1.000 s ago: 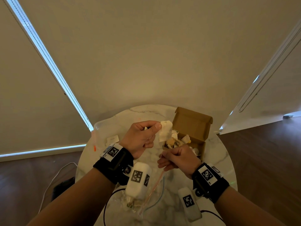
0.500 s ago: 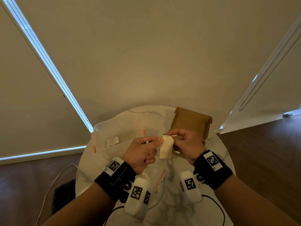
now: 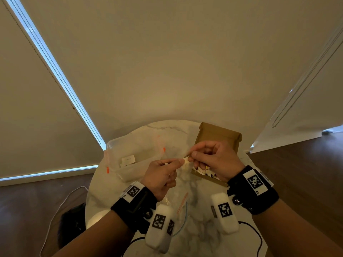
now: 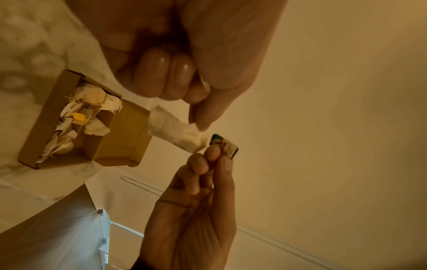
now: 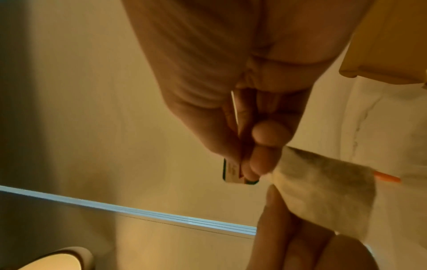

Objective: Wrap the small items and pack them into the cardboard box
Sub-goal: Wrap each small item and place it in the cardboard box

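Note:
A small white pouch hangs between my hands above the marble table. My left hand pinches its upper corner between thumb and forefinger. My right hand pinches a small printed tag at the pouch's other end; the tag sticks out below the fingertips. The open cardboard box stands just behind and under my right hand, with several paper-wrapped items inside. In the head view the pouch is mostly hidden by my fingers.
A clear plastic tub with orange clips sits at the table's back left. A clear zip bag lies on the table near my wrists. The table's round edge and dark wood floor lie on both sides.
My right hand came up from in front of the box to the pouch and took hold of its tag. The pouch, held upright before, is now drawn between both hands.

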Demonstrator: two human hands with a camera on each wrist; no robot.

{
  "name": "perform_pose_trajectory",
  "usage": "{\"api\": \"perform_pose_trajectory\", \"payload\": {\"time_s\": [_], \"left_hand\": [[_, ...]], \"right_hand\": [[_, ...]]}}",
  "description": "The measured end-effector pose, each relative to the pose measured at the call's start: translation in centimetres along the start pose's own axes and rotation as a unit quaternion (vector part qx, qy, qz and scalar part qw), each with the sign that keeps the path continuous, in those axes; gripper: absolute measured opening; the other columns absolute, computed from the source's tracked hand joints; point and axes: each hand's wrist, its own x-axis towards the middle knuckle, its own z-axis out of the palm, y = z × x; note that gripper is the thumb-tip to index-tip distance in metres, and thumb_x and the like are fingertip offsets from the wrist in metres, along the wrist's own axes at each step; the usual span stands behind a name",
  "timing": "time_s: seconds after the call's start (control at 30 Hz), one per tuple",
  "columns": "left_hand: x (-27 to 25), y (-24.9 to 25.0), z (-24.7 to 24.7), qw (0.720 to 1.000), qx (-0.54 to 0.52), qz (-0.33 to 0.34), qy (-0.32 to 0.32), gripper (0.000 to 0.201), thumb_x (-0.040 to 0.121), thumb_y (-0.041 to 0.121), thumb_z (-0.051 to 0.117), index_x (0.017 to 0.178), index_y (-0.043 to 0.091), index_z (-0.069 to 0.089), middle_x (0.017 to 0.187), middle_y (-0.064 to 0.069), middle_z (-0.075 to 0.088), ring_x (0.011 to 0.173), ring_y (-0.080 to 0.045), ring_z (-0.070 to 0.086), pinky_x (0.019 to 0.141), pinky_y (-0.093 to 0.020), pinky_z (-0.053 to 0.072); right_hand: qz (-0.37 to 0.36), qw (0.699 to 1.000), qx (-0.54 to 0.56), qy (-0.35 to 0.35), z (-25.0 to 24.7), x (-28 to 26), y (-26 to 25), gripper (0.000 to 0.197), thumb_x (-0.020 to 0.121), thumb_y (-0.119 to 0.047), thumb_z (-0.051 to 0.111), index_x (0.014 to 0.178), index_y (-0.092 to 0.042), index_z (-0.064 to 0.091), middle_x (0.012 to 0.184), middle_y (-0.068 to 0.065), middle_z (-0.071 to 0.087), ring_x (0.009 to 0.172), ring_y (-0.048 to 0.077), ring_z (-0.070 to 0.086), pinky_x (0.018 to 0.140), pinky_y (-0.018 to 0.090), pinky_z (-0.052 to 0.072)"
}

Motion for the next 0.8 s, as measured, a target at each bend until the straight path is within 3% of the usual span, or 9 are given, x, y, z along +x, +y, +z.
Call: {"api": "perform_pose_trajectory", "payload": {"time_s": [0.1,0.17,0.23,0.4,0.7,0.8], "left_hand": [[0.1,0.2,0.0,1.000,-0.007,0.009,0.000,0.010,0.084,0.012,0.071,0.087,0.002,0.069,0.046,0.003,0.029,0.038,-0.009,0.020,0.042,-0.020,0.014],[0.2,0.4,0.1,1.000,-0.010,0.014,0.001,0.009,0.084,0.011,0.070,0.084,0.003,0.069,0.045,0.003,0.030,0.037,-0.008,0.021,0.040,-0.019,0.015],[0.1,0.5,0.2,1.000,-0.012,0.018,-0.004,0.008,0.085,0.011,0.069,0.081,0.004,0.069,0.045,0.003,0.031,0.037,-0.008,0.021,0.040,-0.018,0.015],[0.0,0.8,0.4,0.999,-0.010,0.025,-0.021,0.018,0.087,0.009,0.066,0.071,0.009,0.072,0.044,0.003,0.033,0.036,-0.007,0.022,0.040,-0.018,0.015],[0.0,1.0,0.2,0.999,0.005,0.025,-0.038,0.016,0.089,0.012,0.064,0.094,-0.002,0.070,0.046,0.004,0.040,0.037,-0.006,0.024,0.038,-0.018,0.018],[0.0,1.0,0.2,0.999,0.004,0.028,-0.042,0.015,0.088,0.013,0.065,0.092,-0.001,0.071,0.048,0.003,0.041,0.037,-0.006,0.025,0.038,-0.018,0.019]], "right_hand": [[-0.015,0.999,0.023,-0.028,-0.5,-0.6,-0.2,0.016,0.081,-0.008,0.067,0.090,0.006,0.070,0.077,0.025,0.070,0.058,0.024,0.061,0.051,0.022,0.048],[-0.020,0.999,-0.015,-0.025,-0.7,-0.9,-0.2,0.020,0.080,-0.012,0.070,0.090,0.005,0.071,0.073,0.020,0.071,0.055,0.019,0.062,0.053,0.023,0.049],[-0.035,0.997,-0.070,-0.008,-0.8,-1.2,-0.1,0.012,0.081,-0.004,0.071,0.092,0.001,0.070,0.068,0.014,0.070,0.053,0.014,0.062,0.053,0.022,0.050],[-0.060,0.986,-0.155,-0.004,-1.3,-1.4,0.3,0.033,0.083,0.001,0.069,0.114,-0.008,0.063,0.066,0.002,0.070,0.059,0.009,0.066,0.059,0.016,0.050],[-0.082,0.976,-0.204,0.010,-1.6,-0.9,0.7,0.020,0.083,0.000,0.069,0.103,-0.006,0.070,0.067,0.003,0.069,0.058,0.007,0.064,0.058,0.012,0.047],[-0.084,0.974,-0.212,0.007,-1.7,-0.9,0.7,0.020,0.083,0.000,0.069,0.103,-0.005,0.071,0.068,0.004,0.069,0.058,0.005,0.063,0.058,0.012,0.046]]}}
